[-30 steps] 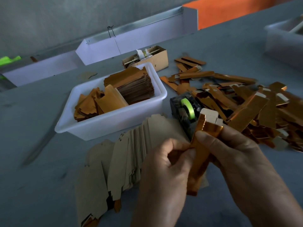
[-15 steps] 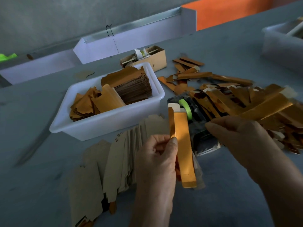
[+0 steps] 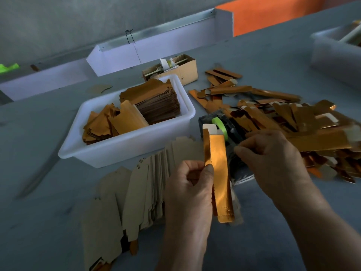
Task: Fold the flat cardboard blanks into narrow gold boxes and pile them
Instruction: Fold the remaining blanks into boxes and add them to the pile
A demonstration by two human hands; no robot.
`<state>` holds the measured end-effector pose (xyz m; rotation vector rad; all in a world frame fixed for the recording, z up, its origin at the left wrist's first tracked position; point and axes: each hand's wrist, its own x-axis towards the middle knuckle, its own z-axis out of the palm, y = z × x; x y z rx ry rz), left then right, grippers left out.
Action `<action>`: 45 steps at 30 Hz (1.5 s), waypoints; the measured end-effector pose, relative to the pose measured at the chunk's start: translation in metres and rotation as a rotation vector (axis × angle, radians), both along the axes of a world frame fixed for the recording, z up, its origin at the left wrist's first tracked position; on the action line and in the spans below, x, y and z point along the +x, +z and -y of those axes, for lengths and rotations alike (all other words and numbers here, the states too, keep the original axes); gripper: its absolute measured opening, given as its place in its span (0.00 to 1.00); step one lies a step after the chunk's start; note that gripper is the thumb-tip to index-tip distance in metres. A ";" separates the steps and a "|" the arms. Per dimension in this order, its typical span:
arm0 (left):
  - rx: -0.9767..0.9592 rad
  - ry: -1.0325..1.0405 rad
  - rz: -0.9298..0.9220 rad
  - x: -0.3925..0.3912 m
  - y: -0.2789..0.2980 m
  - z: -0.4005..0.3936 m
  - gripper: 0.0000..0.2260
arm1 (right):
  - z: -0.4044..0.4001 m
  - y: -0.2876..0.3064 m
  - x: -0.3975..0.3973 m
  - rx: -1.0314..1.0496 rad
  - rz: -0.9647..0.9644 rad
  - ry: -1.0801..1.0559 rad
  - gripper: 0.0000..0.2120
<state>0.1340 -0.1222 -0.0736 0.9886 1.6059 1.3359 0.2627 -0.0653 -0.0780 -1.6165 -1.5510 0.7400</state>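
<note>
A wide grey work table (image 3: 254, 55) fills the view from the person's head. At ten o'clock from the hands sits a white rectangular plastic tub (image 3: 125, 151) holding stacks of gold-faced flat cardboard blanks (image 3: 156, 100). At two o'clock a loose, sprawling pile of finished narrow gold boxes (image 3: 289, 122) spreads across the table. At eight o'clock a fanned row of flat blanks lying brown side up (image 3: 140, 188) waits within reach. Just beyond the hands, at twelve o'clock, stands a dark tape dispenser with a green roll (image 3: 220, 126).

In the centre, the left hand (image 3: 189, 192) pinches a long, narrow, shiny gold cardboard box (image 3: 218, 169) between thumb and forefinger at its left edge, holding it upright; its white top flap stands open. The right hand (image 3: 273, 159) is at three o'clock, just beside the box, with its fingers curled close over the dispenser; whether they hold a piece of tape cannot be told.

The step in hand looks to be closing or securing this box. To do it well, the left hand should keep the box pinched square so the seam does not spring open, while the right hand brings its fingertips to the top flap, tucks it fully in, and presses along the edge. The box can then go onto the pile at two o'clock.
</note>
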 end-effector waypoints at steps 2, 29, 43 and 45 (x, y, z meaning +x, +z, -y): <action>0.003 -0.005 0.009 0.001 -0.001 0.000 0.02 | 0.004 -0.001 0.000 0.015 -0.171 -0.040 0.04; -0.026 -0.179 -0.017 0.028 0.003 -0.030 0.03 | 0.031 -0.013 0.005 0.058 -0.016 -0.097 0.04; -0.052 -0.183 -0.069 0.028 0.009 -0.032 0.03 | 0.035 -0.015 0.021 0.139 0.414 -0.057 0.03; -0.081 -0.199 0.000 0.026 0.012 -0.032 0.04 | 0.040 -0.016 0.032 0.182 0.226 -0.099 0.07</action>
